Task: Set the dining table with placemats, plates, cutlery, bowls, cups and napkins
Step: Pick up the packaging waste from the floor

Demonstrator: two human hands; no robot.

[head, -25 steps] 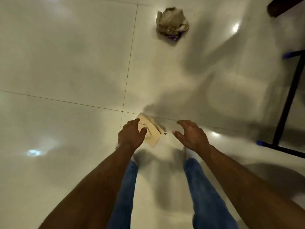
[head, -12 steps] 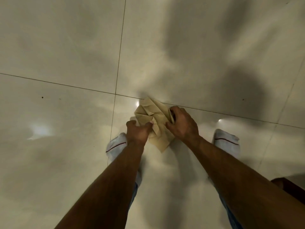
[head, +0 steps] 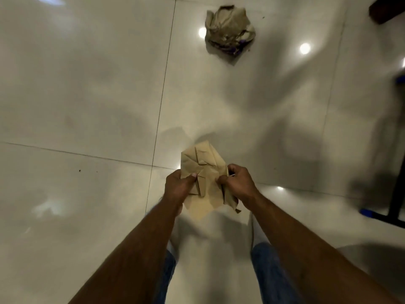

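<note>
A creased beige paper napkin (head: 205,170) is held in front of me above the glossy tiled floor. My left hand (head: 177,187) pinches its left side, thumb on top. Gripping its right side is my right hand (head: 238,185), fingers curled around the folds. The napkin's lower corner hangs down between my forearms. No table, plates or cutlery show in this view.
A crumpled brownish paper bag (head: 230,29) lies on the white floor tiles (head: 87,95) ahead. At the right edge stands a black metal frame (head: 397,194) with blue feet. A dark wooden piece (head: 385,9) shows at the top right. My blue-jeaned legs are below.
My right hand, free a second ago, has taken hold of the napkin beside my left hand. The view has tilted up again, bringing the crumpled bag back into sight.
</note>
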